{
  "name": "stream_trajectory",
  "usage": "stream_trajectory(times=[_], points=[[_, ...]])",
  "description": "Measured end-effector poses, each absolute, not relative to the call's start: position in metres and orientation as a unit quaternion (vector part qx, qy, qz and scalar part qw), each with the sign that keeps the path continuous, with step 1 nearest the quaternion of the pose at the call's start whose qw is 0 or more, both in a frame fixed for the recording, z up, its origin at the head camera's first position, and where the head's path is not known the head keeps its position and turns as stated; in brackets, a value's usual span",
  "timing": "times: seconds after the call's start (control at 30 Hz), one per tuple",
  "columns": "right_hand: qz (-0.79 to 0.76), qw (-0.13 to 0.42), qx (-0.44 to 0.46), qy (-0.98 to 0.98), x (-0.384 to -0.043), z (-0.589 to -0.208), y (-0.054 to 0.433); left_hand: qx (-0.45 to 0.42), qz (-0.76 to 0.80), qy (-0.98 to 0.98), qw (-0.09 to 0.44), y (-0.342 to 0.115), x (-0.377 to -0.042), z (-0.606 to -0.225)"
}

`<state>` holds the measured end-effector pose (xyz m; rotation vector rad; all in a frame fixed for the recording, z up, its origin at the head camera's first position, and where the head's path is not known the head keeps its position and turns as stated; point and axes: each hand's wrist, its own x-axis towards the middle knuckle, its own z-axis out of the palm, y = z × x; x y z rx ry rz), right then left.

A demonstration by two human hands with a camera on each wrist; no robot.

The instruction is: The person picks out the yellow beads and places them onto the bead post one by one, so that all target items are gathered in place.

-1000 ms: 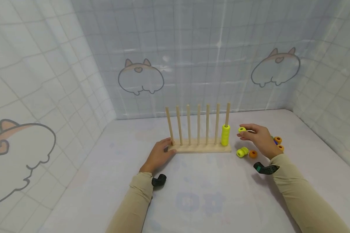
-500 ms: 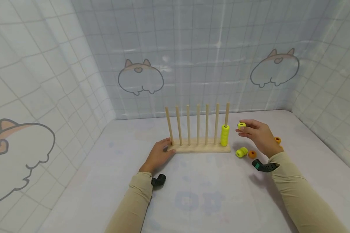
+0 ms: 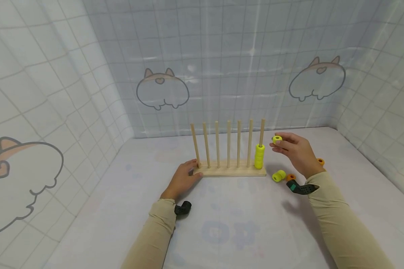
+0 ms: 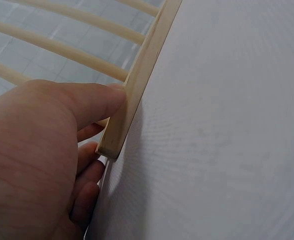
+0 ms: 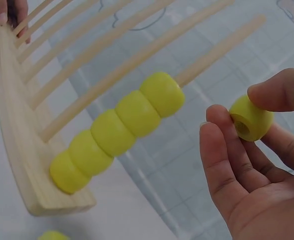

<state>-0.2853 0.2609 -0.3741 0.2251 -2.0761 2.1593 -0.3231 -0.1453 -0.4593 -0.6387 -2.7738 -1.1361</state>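
A wooden rack (image 3: 229,172) with a row of upright pegs stands on the table. Its rightmost peg (image 5: 222,50) carries a stack of several yellow beads (image 5: 114,131); the other pegs are bare. My left hand (image 3: 183,180) grips the rack's left end, its thumb (image 4: 104,100) on the front edge of the base and fingers behind. Between thumb and fingers, my right hand (image 3: 297,153) pinches a yellow bead (image 5: 253,119). That bead is up in the air, right of the rightmost peg and apart from it, with its hole showing.
Two loose yellow beads (image 3: 278,176) lie touching right of the rack, and an orange bead (image 3: 291,177) is beside them. Another orange bead (image 3: 320,161) shows partly behind the right wrist. A tiled-pattern cloth wall (image 3: 222,74) rises behind the table.
My right hand has risen and shifted slightly left with the yellow bead, nearer the top of the rightmost peg. My left hand keeps its grip on the rack.
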Motion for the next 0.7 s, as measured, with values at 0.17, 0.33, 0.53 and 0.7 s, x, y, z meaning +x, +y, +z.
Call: stream_trajectory(times=[0.17, 0.33, 0.53, 0.7], points=[[0.739, 0.075, 0.091, -0.663, -0.287, -0.371, 0.256, -0.209, -0.366, -0.906, 0.04, -0.146, -0.323, -0.458], [0.764, 0.094, 0.106, -0.629, -0.289, -0.369, 0.251, -0.208, -0.367, -0.906, 0.042, -0.145, -0.324, -0.458], [0.767, 0.109, 0.101, -0.624, -0.291, -0.367, 0.244, -0.203, -0.365, -0.908, 0.037, -0.145, -0.324, -0.46], [0.762, 0.11, 0.099, -0.63, -0.294, -0.366, 0.24, -0.199, -0.367, -0.908, 0.036, -0.146, -0.323, -0.46]])
